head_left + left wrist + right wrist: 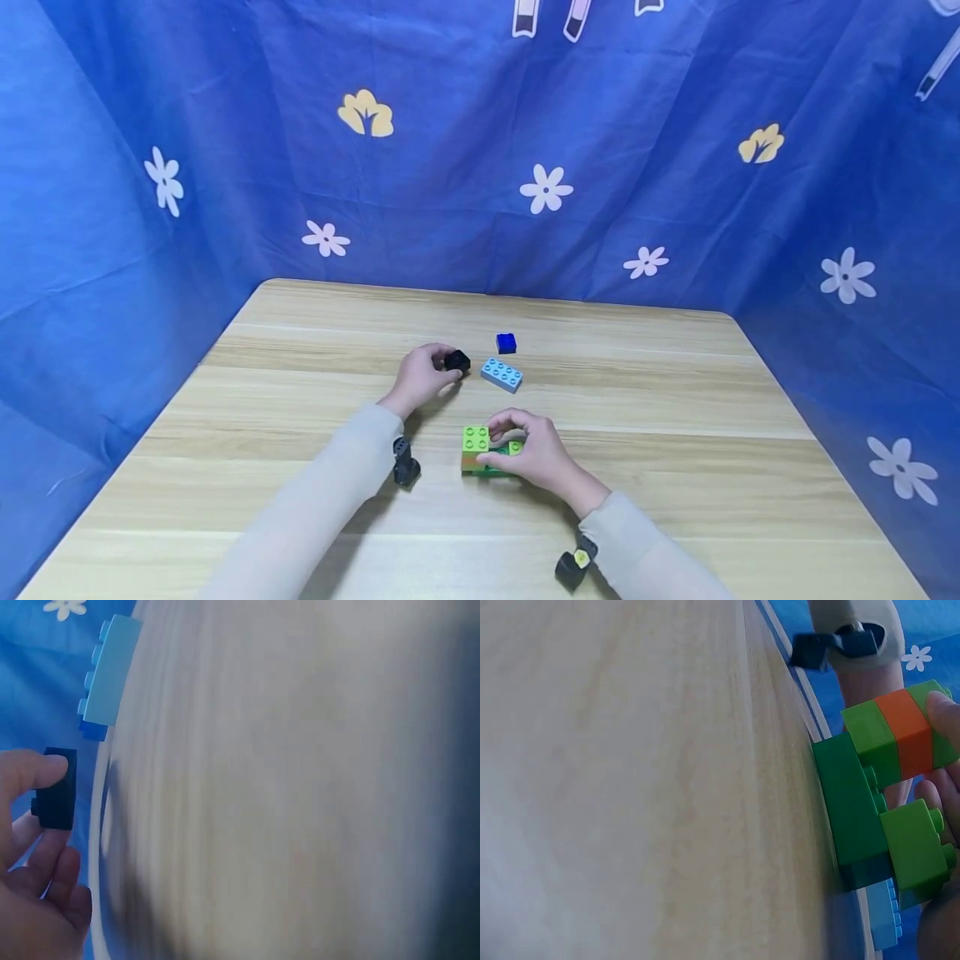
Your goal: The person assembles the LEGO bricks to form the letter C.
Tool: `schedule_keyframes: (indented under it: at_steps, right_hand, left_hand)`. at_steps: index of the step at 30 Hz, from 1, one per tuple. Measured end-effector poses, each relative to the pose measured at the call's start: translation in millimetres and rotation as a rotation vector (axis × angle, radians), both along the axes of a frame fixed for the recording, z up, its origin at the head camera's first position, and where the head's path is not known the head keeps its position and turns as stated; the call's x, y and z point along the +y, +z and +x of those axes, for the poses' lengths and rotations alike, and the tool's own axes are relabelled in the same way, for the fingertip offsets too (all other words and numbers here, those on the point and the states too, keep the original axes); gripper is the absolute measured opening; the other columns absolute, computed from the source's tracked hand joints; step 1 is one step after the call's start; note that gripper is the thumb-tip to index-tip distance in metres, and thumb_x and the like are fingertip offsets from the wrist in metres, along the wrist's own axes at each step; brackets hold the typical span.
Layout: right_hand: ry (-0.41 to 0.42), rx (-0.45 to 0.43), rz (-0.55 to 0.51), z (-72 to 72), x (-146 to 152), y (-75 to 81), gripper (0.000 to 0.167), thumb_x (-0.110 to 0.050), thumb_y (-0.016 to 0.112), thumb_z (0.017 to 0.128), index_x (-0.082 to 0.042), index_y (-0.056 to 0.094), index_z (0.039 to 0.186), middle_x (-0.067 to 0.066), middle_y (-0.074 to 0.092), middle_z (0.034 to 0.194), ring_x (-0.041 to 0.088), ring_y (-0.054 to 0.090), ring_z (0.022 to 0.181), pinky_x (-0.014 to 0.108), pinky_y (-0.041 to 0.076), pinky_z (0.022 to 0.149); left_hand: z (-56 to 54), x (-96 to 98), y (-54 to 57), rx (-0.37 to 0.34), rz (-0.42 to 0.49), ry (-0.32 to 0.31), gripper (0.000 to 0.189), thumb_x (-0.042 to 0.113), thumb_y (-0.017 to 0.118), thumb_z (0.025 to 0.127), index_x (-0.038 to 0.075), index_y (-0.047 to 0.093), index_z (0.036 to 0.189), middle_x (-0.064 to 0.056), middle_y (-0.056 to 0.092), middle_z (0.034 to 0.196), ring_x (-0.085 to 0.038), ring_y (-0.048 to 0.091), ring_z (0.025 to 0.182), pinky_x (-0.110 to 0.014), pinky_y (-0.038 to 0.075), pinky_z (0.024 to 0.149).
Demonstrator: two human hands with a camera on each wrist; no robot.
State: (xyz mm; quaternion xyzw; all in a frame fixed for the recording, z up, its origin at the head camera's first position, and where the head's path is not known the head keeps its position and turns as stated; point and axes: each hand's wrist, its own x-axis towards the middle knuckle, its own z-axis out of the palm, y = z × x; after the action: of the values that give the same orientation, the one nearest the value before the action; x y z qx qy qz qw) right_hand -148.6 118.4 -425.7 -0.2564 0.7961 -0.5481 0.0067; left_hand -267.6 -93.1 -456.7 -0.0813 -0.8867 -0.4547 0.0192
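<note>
While the left grip point(423, 377) pinches one black brick point(457, 361), the right grip point(536, 452) pinches the top of one stack point(877, 746), thumb on its uppermost lime brick point(476, 438). That stack counts five: one dark green base point(851, 814) on the table point(675, 408), three lime bricks point(915, 855), one orange brick point(905, 731) between two limes. Near the black brick lies one light blue brick point(501, 375); just beyond, one dark blue brick point(506, 343).

Wood-grained table point(697, 450): a light blue brick point(502, 375) is laid on it; a dark blue brick point(506, 343) is placed just behind that landmark, a multicoloured block assembly point(476, 437) in front.
</note>
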Motion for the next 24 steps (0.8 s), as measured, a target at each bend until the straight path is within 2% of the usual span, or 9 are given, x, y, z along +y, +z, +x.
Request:
schedule_keyframes:
  at_steps: [5, 12, 19, 24]
  right_hand:
    - [0.004, -0.007, -0.001, 0.2, 1, -1.2, 0.033, -0.002, 0.081, 0.072, 0.002, 0.063, 0.099, 0.010, 0.067, 0.094, 0.029, 0.065, 0.087, 0.037, 0.054, 0.082]
    - [0.010, -0.019, -0.006, 0.3, 1, -3.5, 0.033, -0.002, 0.081, 0.072, 0.003, 0.063, 0.100, 0.011, 0.067, 0.094, 0.032, 0.064, 0.087, 0.038, 0.054, 0.082]
    - [0.008, -0.003, 0.007, 1.3, 1, -2.5, 0.033, -0.002, 0.081, 0.072, 0.002, 0.063, 0.100, 0.010, 0.067, 0.094, 0.032, 0.065, 0.087, 0.039, 0.053, 0.083]
    - [-0.003, 0.006, 0.017, 2.5, 2, -1.4, 0.033, -0.002, 0.081, 0.072, 0.002, 0.064, 0.100, 0.009, 0.067, 0.092, 0.031, 0.064, 0.085, 0.043, 0.052, 0.084]
  left_hand:
    - [12.1, -13.3, 2.3, 0.014, 0.013, -0.056, 0.041, 0.007, 0.075, 0.079, 0.000, 0.063, 0.117, -0.017, 0.065, 0.110, -0.032, 0.060, 0.100, -0.045, 0.047, 0.090]
    - [35.3, -24.9, 6.6, 0.044, 0.064, -0.156, 0.041, 0.002, 0.076, 0.075, -0.001, 0.064, 0.113, -0.014, 0.066, 0.101, -0.033, 0.059, 0.097, -0.046, 0.049, 0.086]
    - [64.1, -20.8, 21.8, 0.045, 0.105, -0.275, 0.040, 0.001, 0.076, 0.074, 0.001, 0.065, 0.113, -0.009, 0.066, 0.108, -0.027, 0.058, 0.099, -0.045, 0.049, 0.088]
    - [79.1, -14.2, 32.8, 0.039, 0.153, -0.343, 0.040, -0.001, 0.076, 0.074, 0.001, 0.064, 0.113, -0.009, 0.065, 0.110, -0.027, 0.057, 0.100, -0.047, 0.048, 0.090]
